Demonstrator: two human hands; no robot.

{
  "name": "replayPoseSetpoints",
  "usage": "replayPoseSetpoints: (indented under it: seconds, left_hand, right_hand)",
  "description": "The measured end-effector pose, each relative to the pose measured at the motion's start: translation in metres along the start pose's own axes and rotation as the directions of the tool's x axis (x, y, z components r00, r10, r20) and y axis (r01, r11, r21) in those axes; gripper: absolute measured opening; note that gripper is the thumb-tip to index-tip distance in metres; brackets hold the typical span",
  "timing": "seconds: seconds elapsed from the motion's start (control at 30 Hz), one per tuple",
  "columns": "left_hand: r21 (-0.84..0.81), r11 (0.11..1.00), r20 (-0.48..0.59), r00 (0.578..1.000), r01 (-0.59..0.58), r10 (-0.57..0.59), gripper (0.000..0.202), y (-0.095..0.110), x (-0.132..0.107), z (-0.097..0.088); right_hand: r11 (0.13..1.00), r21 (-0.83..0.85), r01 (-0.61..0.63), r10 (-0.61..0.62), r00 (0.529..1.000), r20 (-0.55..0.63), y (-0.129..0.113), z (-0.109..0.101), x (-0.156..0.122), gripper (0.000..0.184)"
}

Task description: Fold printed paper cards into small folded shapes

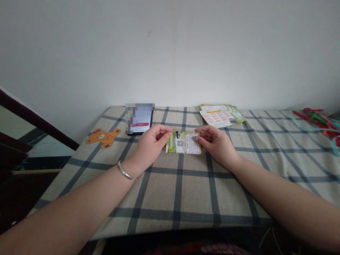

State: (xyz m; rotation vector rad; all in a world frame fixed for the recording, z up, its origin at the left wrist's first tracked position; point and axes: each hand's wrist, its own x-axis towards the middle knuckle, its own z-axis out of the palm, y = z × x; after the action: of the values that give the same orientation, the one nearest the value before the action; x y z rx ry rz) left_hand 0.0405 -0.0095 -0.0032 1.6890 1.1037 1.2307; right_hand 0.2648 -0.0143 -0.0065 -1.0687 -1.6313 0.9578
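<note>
1) One left hand (151, 140) and one right hand (221, 144): their fingers (164, 139) pinch one green-and-white paper (181, 144) by its two ends, over the worktop (198, 194)
2) One phone (141, 122) is past the left hand
3) One pile of papers (220, 117) is past the right hand

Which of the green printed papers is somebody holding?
The leaflet with the square code, pinched between the left hand and right hand. The other papers lie in a pile farther back, by the wall.
</note>
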Motion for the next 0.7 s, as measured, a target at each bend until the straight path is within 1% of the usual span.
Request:
replayPoseSetpoints:
  seconds: [0.1, 0.2, 0.27, 0.33, 0.43, 0.53, 0.7]
  left_hand:
    - [0.081, 0.996, 0.014, 1.0, -0.022, 0.021, 0.015, -0.0008, 0.0006, -0.0014]
    - [0.207, 0.978, 0.046, 0.999, -0.032, 0.023, 0.013, -0.0015, 0.0023, -0.0035]
    - [0.285, 0.958, 0.074, 0.997, -0.036, 0.016, 0.013, -0.0018, 0.0037, -0.0047]
    - [0.348, 0.936, 0.095, 0.995, -0.062, 0.03, 0.013, -0.0019, 0.0051, -0.0054]
    - [0.439, 0.89, 0.104, 0.991, -0.124, 0.087, 0.013, -0.0019, 0.0064, -0.0057]
    - [0.513, 0.84, 0.124, 0.984, -0.177, 0.131, 0.011, -0.0021, 0.0071, -0.0061]
    - [0.629, 0.739, 0.185, 0.97, -0.239, 0.157, 0.01, -0.0025, 0.0084, -0.0072]
  right_hand:
    - [0.992, -0.127, 0.026, -0.027, 1.0, -0.008, 0.0028, -0.0029, -0.0002, 0.026]
    - [0.96, -0.276, 0.048, -0.054, 0.998, -0.015, 0.0038, -0.0067, -0.0003, 0.024]
    - [0.938, -0.344, 0.054, -0.061, 0.998, -0.01, 0.0031, -0.0084, 0.0001, 0.02]
    - [0.923, -0.382, 0.049, -0.051, 0.999, 0.006, 0.0019, -0.009, 0.0008, 0.018]
    - [0.917, -0.399, 0.027, -0.024, 1.0, 0.012, 0.0007, -0.0086, 0.0019, 0.016]
    - [0.902, -0.431, 0.025, -0.023, 1.0, 0.009, 0.0002, -0.0084, 0.0023, 0.016]
    - [0.824, -0.563, 0.065, -0.05, 0.998, 0.042, -0.0018, -0.0093, 0.0032, 0.015]
